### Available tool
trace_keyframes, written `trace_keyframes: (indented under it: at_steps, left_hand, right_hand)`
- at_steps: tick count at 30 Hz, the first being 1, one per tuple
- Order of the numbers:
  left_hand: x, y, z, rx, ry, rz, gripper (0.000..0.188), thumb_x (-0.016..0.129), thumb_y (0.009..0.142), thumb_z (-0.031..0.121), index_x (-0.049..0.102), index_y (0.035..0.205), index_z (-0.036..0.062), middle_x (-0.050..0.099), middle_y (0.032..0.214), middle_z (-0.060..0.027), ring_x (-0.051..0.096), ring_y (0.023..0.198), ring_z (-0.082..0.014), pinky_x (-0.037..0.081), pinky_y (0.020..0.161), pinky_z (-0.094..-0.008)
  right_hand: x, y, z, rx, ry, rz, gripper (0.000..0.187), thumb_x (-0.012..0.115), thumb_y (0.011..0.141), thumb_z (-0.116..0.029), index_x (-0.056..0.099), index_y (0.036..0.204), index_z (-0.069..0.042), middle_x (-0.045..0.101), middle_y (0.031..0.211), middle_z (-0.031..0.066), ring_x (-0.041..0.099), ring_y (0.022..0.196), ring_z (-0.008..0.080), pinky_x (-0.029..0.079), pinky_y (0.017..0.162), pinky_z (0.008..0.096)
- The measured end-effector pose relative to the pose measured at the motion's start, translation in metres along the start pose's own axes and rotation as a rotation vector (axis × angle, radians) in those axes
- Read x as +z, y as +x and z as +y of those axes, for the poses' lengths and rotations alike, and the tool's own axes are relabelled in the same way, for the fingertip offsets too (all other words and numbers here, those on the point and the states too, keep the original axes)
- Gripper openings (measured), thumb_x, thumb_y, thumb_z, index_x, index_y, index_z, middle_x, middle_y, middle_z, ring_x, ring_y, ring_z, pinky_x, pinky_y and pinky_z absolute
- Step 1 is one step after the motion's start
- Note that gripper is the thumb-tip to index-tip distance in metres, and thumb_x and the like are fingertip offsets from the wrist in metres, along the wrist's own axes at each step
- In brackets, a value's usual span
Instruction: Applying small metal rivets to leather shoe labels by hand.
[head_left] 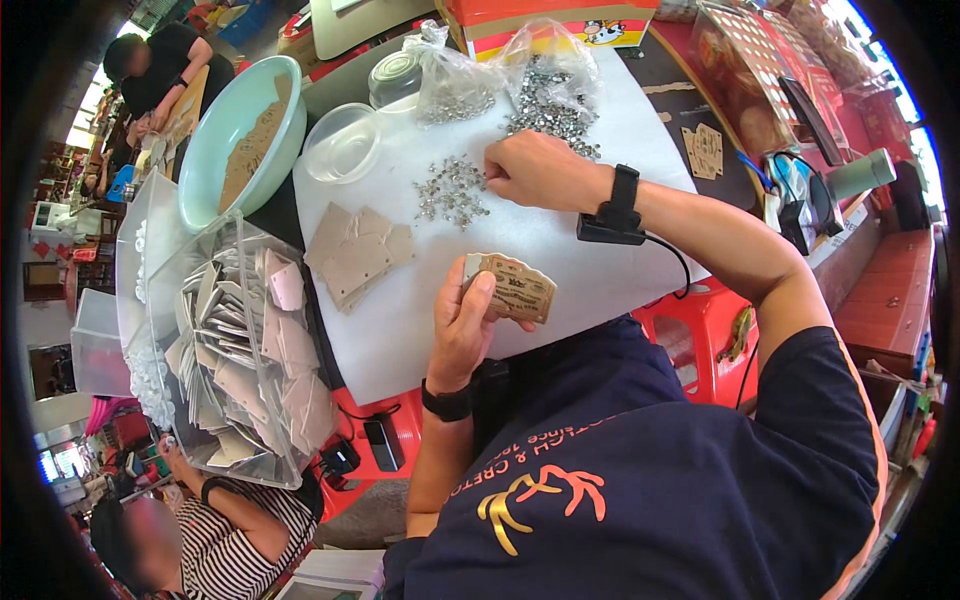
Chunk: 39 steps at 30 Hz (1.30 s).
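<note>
My left hand grips a tan printed plate with a scalloped edge, its thumb pressed on the front. Above the white table sheet, my right hand is curled with its fingertips turned down and hidden. Whatever it pinches, if anything, cannot be made out. Just left of it lies a scattered pile of small shiny metal pieces. A loose stack of greyish plates sits further left. Behind the right hand, more metal pieces spill from a clear plastic bag.
A pale green basin and a clear bin full of grey plates stand on the left. A clear tub is at the back. Two other people sit at far left and lower left. A red stool is at right.
</note>
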<state>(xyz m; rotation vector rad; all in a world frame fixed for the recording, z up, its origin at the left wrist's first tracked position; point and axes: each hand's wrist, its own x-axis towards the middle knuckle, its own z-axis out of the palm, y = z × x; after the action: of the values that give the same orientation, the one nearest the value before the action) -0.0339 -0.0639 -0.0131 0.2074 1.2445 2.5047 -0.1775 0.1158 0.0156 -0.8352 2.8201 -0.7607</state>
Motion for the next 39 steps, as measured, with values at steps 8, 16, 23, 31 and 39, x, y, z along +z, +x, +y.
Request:
trace_keyframes:
  at_steps: [8, 16, 23, 31, 39]
  left_hand:
    - [0.006, -0.001, -0.001, 0.033, 0.008, 0.052, 0.024, 0.039, 0.103, 0.013, 0.049, 0.120, -0.0012, 0.064, 0.107, -0.0142, 0.068, 0.087, -0.0250, 0.059, 0.064, -0.0370]
    - [0.034, 0.011, 0.016, 0.053, 0.255, 0.040, 0.027, 0.039, 0.105, 0.016, 0.045, 0.121, -0.0053, 0.064, 0.106, -0.0171, 0.069, 0.089, -0.0246, 0.060, 0.070, -0.0349]
    - [0.054, 0.021, 0.036, 0.081, 0.388, -0.009, 0.026, 0.040, 0.105, 0.016, 0.045, 0.119, -0.0050, 0.065, 0.107, -0.0165, 0.070, 0.087, -0.0209, 0.058, 0.070, -0.0286]
    - [0.060, 0.024, 0.041, 0.043, 0.512, -0.091, 0.020, 0.043, 0.104, 0.014, 0.047, 0.112, -0.0039, 0.064, 0.097, -0.0114, 0.069, 0.082, -0.0177, 0.057, 0.067, -0.0268]
    - [0.064, 0.024, 0.044, 0.024, 0.580, -0.136, 0.018, 0.045, 0.103, 0.013, 0.047, 0.110, -0.0037, 0.065, 0.095, -0.0110, 0.069, 0.079, -0.0161, 0.056, 0.066, -0.0262]
  right_hand:
    - [-0.016, -0.007, 0.004, 0.124, 0.381, -0.195, 0.019, 0.062, 0.089, -0.019, 0.065, 0.090, 0.000, 0.063, 0.070, 0.0097, 0.064, 0.065, 0.0163, 0.050, 0.060, 0.0306]
    - [-0.052, -0.039, -0.014, 0.206, 0.898, -0.415, 0.018, 0.062, 0.093, -0.022, 0.066, 0.094, -0.004, 0.059, 0.076, -0.0021, 0.053, 0.060, 0.0059, 0.043, 0.054, 0.0220]
    - [-0.069, -0.049, -0.013, 0.109, 1.036, -0.545, 0.018, 0.064, 0.091, -0.021, 0.066, 0.092, -0.003, 0.057, 0.073, -0.0035, 0.043, 0.054, 0.0014, 0.032, 0.048, 0.0199]
    - [-0.072, -0.050, -0.004, 0.182, 1.154, -0.643, 0.017, 0.065, 0.088, -0.016, 0.065, 0.091, 0.000, 0.056, 0.067, -0.0024, 0.042, 0.049, 0.0020, 0.030, 0.045, 0.0202]
    - [-0.072, -0.052, 0.000, 0.225, 1.225, -0.752, 0.015, 0.066, 0.085, -0.014, 0.065, 0.088, 0.000, 0.059, 0.067, 0.0023, 0.044, 0.046, 0.0035, 0.032, 0.043, 0.0210]
